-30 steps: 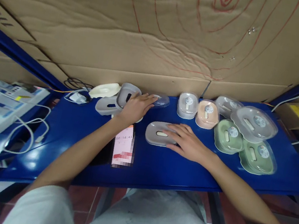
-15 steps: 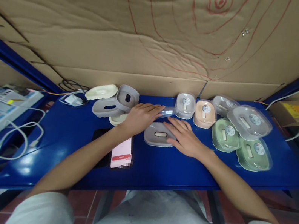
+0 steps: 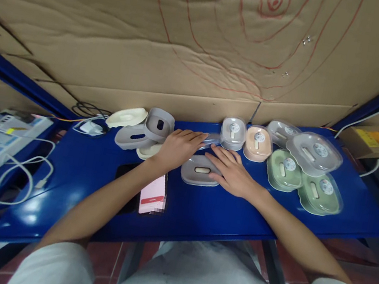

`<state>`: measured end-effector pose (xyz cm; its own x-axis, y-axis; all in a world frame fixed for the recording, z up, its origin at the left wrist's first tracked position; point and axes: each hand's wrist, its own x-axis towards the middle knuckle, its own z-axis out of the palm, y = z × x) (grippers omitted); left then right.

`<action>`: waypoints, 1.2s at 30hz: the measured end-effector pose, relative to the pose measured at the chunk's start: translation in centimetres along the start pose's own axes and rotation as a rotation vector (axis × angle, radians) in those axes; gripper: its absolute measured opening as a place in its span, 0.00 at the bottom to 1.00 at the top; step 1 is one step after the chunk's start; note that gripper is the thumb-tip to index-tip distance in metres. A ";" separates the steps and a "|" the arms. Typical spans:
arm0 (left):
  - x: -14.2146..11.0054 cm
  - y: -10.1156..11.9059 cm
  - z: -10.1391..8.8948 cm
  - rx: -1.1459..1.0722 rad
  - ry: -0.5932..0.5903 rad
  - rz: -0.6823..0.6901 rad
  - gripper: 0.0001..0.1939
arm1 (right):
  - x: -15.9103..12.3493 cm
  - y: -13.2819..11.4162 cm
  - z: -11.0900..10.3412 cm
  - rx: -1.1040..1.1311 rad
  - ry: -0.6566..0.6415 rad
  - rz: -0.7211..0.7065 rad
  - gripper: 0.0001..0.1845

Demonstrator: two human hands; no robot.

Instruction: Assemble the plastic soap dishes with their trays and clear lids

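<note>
A lidded grey container point(image 3: 191, 174) with a pale oval piece in its top sits on the blue table in front of me. My left hand point(image 3: 179, 149) reaches past its far left side, fingers stretched out, their tips at a clear plastic piece point(image 3: 213, 141) lying behind the container. My right hand point(image 3: 234, 173) has its fingers spread, lying at the container's right edge and reaching toward the same clear piece. Neither hand is visibly closed round anything. The fingers partly cover the clear piece, so I cannot tell its shape.
To the left lie grey trays point(image 3: 159, 125) and a cream dish point(image 3: 126, 117). A phone point(image 3: 152, 194) is under my left forearm. Lidded containers stand right: a small grey one point(image 3: 233, 132), a peach one point(image 3: 258, 144), green ones point(image 3: 284, 170) and a large grey one point(image 3: 314, 153). Cardboard point(image 3: 200, 76) rises behind.
The whole view has shifted slightly. My right fingertips have moved a little left and farther over the clear plastic piece. My left hand has hardly moved.
</note>
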<state>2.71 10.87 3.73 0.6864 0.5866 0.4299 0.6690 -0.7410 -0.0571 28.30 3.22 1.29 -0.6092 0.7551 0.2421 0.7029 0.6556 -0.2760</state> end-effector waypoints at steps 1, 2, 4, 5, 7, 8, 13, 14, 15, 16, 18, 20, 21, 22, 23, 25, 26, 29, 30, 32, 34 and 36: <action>0.1 0.0 0.1 0.005 0.002 0.001 0.19 | 0.0 0.0 0.0 0.001 -0.009 0.004 0.35; 0.1 -0.1 0.1 0.010 0.005 0.002 0.19 | 0.0 0.0 0.0 0.003 -0.012 0.008 0.35; 0.2 -0.1 0.2 0.019 0.009 0.003 0.18 | 0.1 0.0 -0.1 0.007 -0.009 0.018 0.35; 0.3 -0.2 0.3 0.022 0.011 0.002 0.18 | 0.1 0.0 -0.1 0.011 -0.008 0.021 0.35; 0.4 -0.3 0.5 0.025 0.017 -0.005 0.18 | 0.2 0.0 -0.1 0.024 -0.013 0.020 0.35; 0.4 -0.4 0.6 0.024 0.020 -0.011 0.17 | 0.2 -0.1 -0.1 0.030 -0.018 0.017 0.35; 0.7 -1.3 1.1 0.023 0.051 -0.037 0.17 | 0.5 0.0 0.1 0.051 -0.039 0.023 0.33; 0.7 -1.4 1.1 0.024 0.060 -0.042 0.17 | 0.6 0.0 0.2 0.057 -0.040 0.026 0.33; 0.7 -1.6 1.0 0.024 0.069 -0.047 0.17 | 0.6 0.0 0.2 0.063 -0.039 0.025 0.32; 0.7 -1.7 0.8 0.025 0.087 -0.051 0.17 | 0.6 0.0 0.2 0.073 -0.034 0.020 0.31; 0.5 -1.7 0.2 0.026 0.144 -0.052 0.17 | 0.4 -0.1 0.1 0.102 -0.017 -0.001 0.31; 0.0 -1.5 -0.9 0.028 0.206 -0.048 0.17 | 0.3 -0.1 -0.1 0.142 -0.004 -0.020 0.31; -0.3 -1.4 -1.5 0.030 0.232 -0.047 0.17 | 0.2 -0.1 -0.2 0.160 -0.002 -0.025 0.31; -0.7 -1.2 -2.1 0.032 0.249 -0.046 0.17 | 0.3 0.0 -0.3 0.175 -0.003 -0.027 0.31; -1.1 -1.1 -2.7 0.037 0.260 -0.046 0.17 | 0.5 0.0 -0.5 0.185 -0.006 -0.027 0.31; -2.0 -0.9 -3.9 0.051 0.294 -0.042 0.17 | 1.2 0.3 -0.7 0.197 -0.024 -0.035 0.32; -2.4 -0.9 -4.4 0.059 0.316 -0.038 0.17 | 1.8 0.4 -0.7 0.202 -0.040 -0.042 0.32; -3.6 -0.7 -5.4 0.069 0.392 -0.038 0.18 | 4.0 0.7 -0.6 0.234 -0.116 -0.046 0.33; -4.0 -0.6 -5.6 0.062 0.415 -0.041 0.19 | 4.8 0.8 -0.5 0.243 -0.137 -0.034 0.33; -4.7 -0.1 -5.8 0.041 0.451 -0.040 0.20 | 5.8 1.1 -0.5 0.252 -0.134 -0.002 0.34; -5.2 0.5 -5.8 0.010 0.454 -0.027 0.21 | 5.7 1.3 -0.7 0.259 -0.061 0.012 0.34; -5.6 1.4 -5.7 -0.011 0.423 0.002 0.21 | 4.6 1.6 -1.1 0.282 0.062 0.017 0.32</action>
<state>-1.82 4.68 6.41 0.5087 0.4012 0.7617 0.6631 -0.7469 -0.0494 26.98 7.72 2.97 -0.5683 0.7701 0.2896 0.5777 0.6242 -0.5261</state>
